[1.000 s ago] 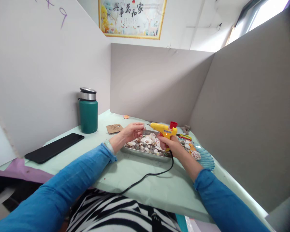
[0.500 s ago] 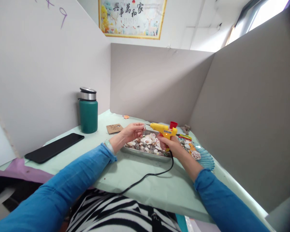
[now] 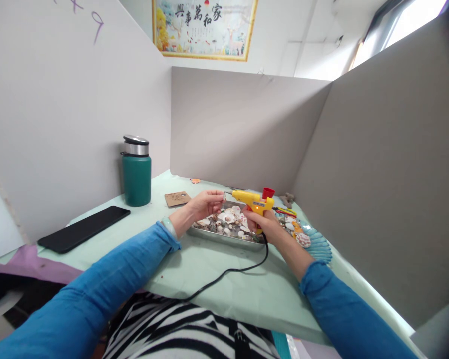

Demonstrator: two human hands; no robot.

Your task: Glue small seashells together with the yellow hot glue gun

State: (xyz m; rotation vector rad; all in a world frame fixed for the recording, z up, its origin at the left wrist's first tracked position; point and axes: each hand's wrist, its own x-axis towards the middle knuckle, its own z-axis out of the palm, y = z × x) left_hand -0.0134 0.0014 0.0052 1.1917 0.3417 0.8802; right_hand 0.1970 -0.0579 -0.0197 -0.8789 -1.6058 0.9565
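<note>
Room: grey partition panels point(image 3: 243, 124) enclose the workspace on three sides, with a yellow-framed Chinese-lettered picture point(image 3: 205, 32) on the white wall behind.
Table: covered with a pale green cloth point(image 3: 224, 294).
Black slab: a flat, rectangular black device point(image 3: 85, 229) lies at the left.
Bottle: a green cylindrical bottle with a silver-and-black top point(image 3: 136, 180) stands upright beyond the device's far end.
Card: a brown rectangular card point(image 3: 177, 199) lies flat between the bottle and the tray.
Left hand: the left hand point(image 3: 205, 204) pinches a tiny pale piece point(image 3: 224, 197) between closed fingertips; its shape is too small to tell.
Tray: a shallow silver metal tray point(image 3: 224, 239) of mixed shells point(image 3: 230, 218) sits below both hands.
Glue gun: a yellow glue gun with a black cord point(image 3: 250, 199) is raised over the tray, nozzle pointing left, close to the pale piece; contact cannot be told.
Right hand: the right hand point(image 3: 262, 221) is wrapped around its handle.
Right end: a red cup-like object point(image 3: 268, 193), red-and-yellow-handled pliers point(image 3: 286, 212) and a ribbed blue shell-shaped dish point(image 3: 319, 245).
</note>
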